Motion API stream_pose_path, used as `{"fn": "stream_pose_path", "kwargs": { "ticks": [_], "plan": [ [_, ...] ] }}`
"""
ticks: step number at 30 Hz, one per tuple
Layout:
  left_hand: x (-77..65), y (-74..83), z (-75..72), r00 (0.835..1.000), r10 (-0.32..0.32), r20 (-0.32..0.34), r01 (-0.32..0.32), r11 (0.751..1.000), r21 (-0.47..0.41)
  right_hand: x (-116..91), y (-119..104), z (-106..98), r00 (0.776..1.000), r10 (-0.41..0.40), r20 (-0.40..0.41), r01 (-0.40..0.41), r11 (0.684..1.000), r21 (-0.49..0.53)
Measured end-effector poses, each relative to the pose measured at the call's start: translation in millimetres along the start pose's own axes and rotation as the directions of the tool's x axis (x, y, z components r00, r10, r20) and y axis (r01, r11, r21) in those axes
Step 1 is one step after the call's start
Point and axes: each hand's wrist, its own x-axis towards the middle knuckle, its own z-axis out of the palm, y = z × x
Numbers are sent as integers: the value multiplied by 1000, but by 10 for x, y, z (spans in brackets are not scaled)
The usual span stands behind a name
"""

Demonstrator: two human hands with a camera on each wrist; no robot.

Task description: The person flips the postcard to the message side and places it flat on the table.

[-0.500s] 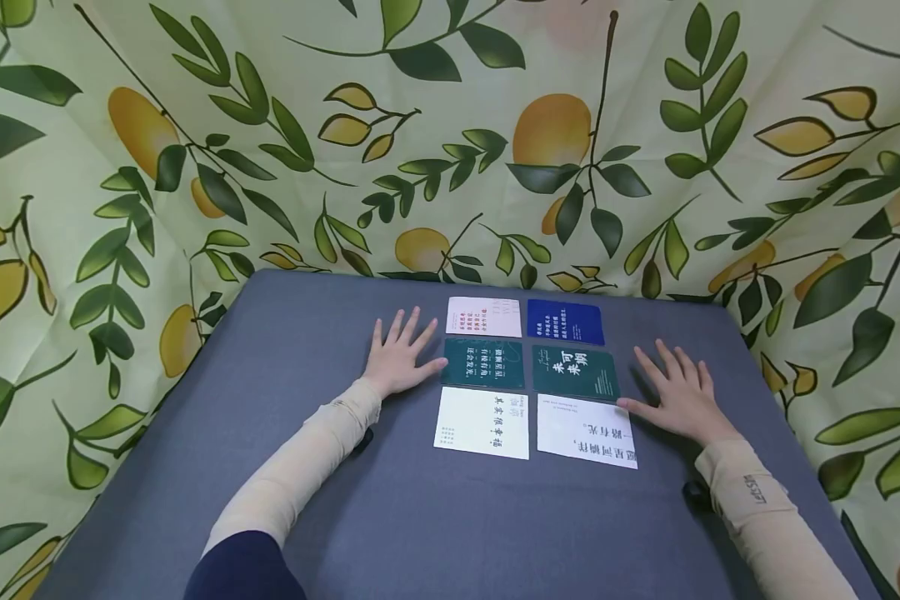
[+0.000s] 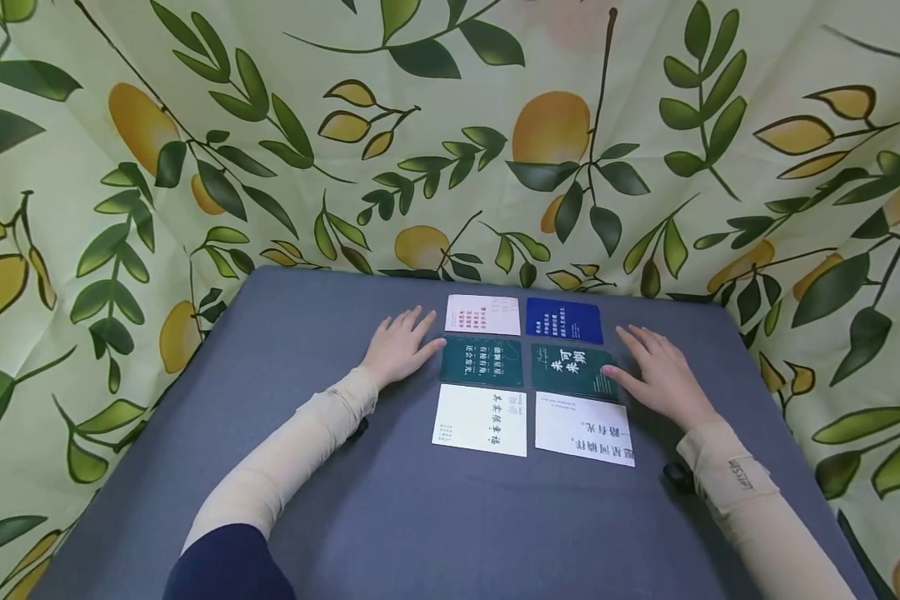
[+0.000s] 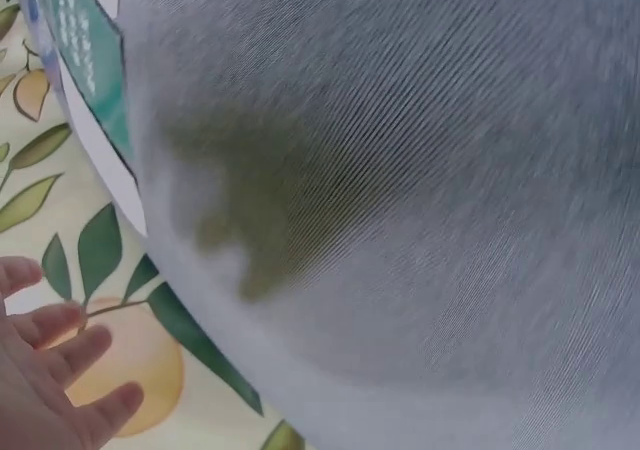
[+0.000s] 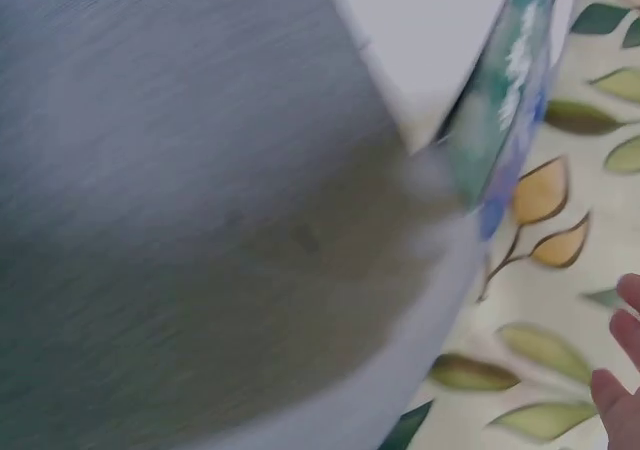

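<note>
Laid flat in two columns of three on grey cloth-covered table [image 2: 420, 525]: pinkish-white card [image 2: 483, 315] and blue card [image 2: 564, 321] in far row, left dark green card [image 2: 482, 362] and right dark green card [image 2: 570, 372] in middle row, left white card [image 2: 480, 420] and right white card [image 2: 583, 428] in near row. Left hand [image 2: 396, 348]: fingers relaxed, loosely extended, nothing held, thumb tip at outer edge of left dark green card. Right hand [image 2: 663, 379]: likewise relaxed, nothing gripped, thumb over outer edge of right dark green card, contact unclear.

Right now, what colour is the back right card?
That card is deep blue, clearest in the head view.
</note>
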Motion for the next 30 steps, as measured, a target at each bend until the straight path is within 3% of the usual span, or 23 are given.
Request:
{"fn": "stream_pose_path", "kwargs": {
  "ticks": [4, 10, 17, 21, 23, 27, 30],
  "plan": [
    [92, 25, -113, 1000, -3, 0, 3, 999, -48, 162, -171, -38, 1000, -8, 0, 8, 996, 89],
    [281, 64, -172, 998, -46, 36, 51, 987, -153, 510, -478, 72, 1000, -8, -11, 10, 973, 229],
    [538, 142, -173, 990, -142, 13, 140, 951, -277, 962, -736, 206, 997, 71, -38, -48, 903, 427],
    [608, 165, -130, 978, -210, -22, 192, 930, -313, 1110, -857, 391, 991, 131, -31, -101, 872, 479],
    [633, 171, -105, 967, -253, -18, 231, 907, -352, 1151, -904, 497, 985, 175, -7, -148, 853, 501],
    [716, 134, 3, 941, -337, 19, 309, 837, -451, 1211, -952, 661, 955, 288, 66, -274, 780, 563],
    [986, -93, 440, 927, -375, -23, 319, 817, -480, 1240, -975, 727, 928, 358, 109, -348, 719, 602]
  ]
}}
